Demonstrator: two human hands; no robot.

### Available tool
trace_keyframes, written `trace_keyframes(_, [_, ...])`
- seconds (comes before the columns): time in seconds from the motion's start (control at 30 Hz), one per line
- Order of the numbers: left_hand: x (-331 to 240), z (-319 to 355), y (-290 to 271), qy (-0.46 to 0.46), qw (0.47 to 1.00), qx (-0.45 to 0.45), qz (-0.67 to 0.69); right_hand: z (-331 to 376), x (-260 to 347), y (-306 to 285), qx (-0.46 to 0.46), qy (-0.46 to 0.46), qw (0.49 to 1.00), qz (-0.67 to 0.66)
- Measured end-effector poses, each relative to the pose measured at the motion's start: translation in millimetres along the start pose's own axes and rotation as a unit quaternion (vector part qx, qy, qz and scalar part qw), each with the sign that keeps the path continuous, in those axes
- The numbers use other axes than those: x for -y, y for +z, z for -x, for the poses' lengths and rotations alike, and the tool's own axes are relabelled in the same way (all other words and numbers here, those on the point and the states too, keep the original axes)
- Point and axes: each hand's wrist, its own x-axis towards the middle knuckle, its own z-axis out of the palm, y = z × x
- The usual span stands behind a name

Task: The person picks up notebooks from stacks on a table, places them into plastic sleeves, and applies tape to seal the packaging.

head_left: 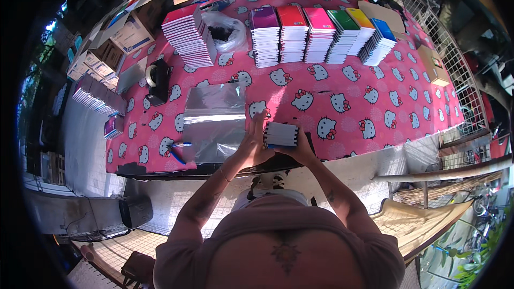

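Note:
A small stack of spiral notebooks (pixel 281 134) with white page edges and a blue cover at the bottom is between my hands, at the table's near edge. My left hand (pixel 256 143) presses along its left side, the fingers stretched away from me and the thumb at the near side. Around the right side curls my right hand (pixel 301 149), its fingertips partly hidden. Just left of my left hand lies a pile of clear plastic sleeves (pixel 214 123). Blue-handled pliers or a similar tool (pixel 178 152) rest farther left.
Across the pink patterned tablecloth (pixel 356 128) stand notebook stacks in purple (pixel 265 37), red (pixel 292 35), pink, green, yellow and blue. A taller pink stack (pixel 188 36) sits beside a plastic bag (pixel 225 33). Further left are a tape dispenser (pixel 157 83) and cardboard boxes (pixel 131 29).

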Motion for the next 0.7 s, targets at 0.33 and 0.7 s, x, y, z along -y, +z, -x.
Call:
trace_keyframes(0.33, [11.4,2.5,-86.4,-0.106,0.988,-0.015,-0.107,-47.6,61.1,43.1,0.012,-0.114,0.979,0.167])
trace_keyframes(0.7, [215.4,45.9,-120.1,-0.508,0.820,-0.145,0.220,-133.2,-5.1,120.2,0.221,-0.035,0.824,0.521])
